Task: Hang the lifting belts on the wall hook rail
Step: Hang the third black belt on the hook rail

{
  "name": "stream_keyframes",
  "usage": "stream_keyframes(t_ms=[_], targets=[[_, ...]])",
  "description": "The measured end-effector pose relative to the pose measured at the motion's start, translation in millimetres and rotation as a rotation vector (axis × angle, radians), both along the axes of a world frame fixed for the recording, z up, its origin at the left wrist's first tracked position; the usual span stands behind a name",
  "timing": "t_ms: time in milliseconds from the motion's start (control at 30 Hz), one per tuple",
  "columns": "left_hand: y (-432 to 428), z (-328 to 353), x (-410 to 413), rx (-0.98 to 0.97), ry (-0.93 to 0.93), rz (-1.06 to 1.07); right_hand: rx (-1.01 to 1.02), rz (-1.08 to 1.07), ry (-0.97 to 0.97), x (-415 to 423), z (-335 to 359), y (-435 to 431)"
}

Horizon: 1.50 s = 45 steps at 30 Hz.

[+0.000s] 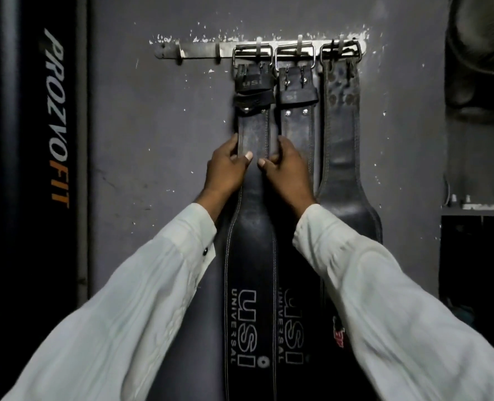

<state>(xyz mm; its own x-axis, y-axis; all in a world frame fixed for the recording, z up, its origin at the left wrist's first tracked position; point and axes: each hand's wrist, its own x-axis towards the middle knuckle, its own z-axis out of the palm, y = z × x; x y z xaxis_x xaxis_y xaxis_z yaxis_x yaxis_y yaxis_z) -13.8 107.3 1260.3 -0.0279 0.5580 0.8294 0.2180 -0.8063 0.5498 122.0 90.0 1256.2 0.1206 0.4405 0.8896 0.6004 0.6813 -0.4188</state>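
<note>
A metal hook rail is fixed high on the grey wall. Three black leather lifting belts hang from its right-hand hooks by their buckles. The left belt carries white "USI UNIVERSAL" lettering. My left hand grips its narrow strap from the left edge, thumb across the front. My right hand grips the same strap from the right edge. The middle belt hangs partly behind my right hand. The right belt hangs free. Two hooks at the rail's left end are bare.
A tall black padded post with "PROZVOFIT" lettering stands at the left. At the right, a dark fan sits above a shelf with small items. The wall paint is chipped around the rail.
</note>
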Motion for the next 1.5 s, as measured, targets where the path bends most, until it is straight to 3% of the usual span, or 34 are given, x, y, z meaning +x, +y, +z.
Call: stream_keyframes(t_ms=[133, 300, 400, 500, 667, 833, 1000, 1100, 1233, 1333, 1500], targets=[[-18, -35, 1, -0.090, -0.073, -0.102, -0.200, 0.036, -0.095, -1, -30, -1], [-17, -47, -3, -0.129, -0.052, -0.087, -0.124, -0.034, -0.051, -3, -39, -18], [-26, -88, -8, -0.251, -0.045, -0.251, -0.116, -0.170, -0.285, -2, -60, -33], [-23, -129, -17, -0.346, -0.068, -0.300, -0.117, -0.149, -0.422, -5, -94, -46], [-27, -147, -9, -0.314, -0.174, -0.273, -0.129, -0.038, -0.068, -9, -148, -47], [-29, -148, -2, -0.253, -0.208, -0.198, -0.323, 0.129, 0.233, 1, -157, -35], [-31, -169, -5, -0.378, -0.195, -0.414, -0.383, 0.283, 0.252, 16, -152, -29], [-33, -187, -5, -0.368, -0.202, -0.389, -0.533, 0.438, 0.199, 17, -177, -35], [-32, -196, 1, -0.328, -0.193, -0.323, -0.429, 0.388, 0.304, 4, -221, -40], [-33, -200, 2, -0.321, -0.208, -0.314, -0.354, 0.292, 0.306, 0, -218, -40], [-42, -210, -1, -0.349, -0.208, -0.325, -0.456, 0.346, 0.266, 8, -230, -43]])
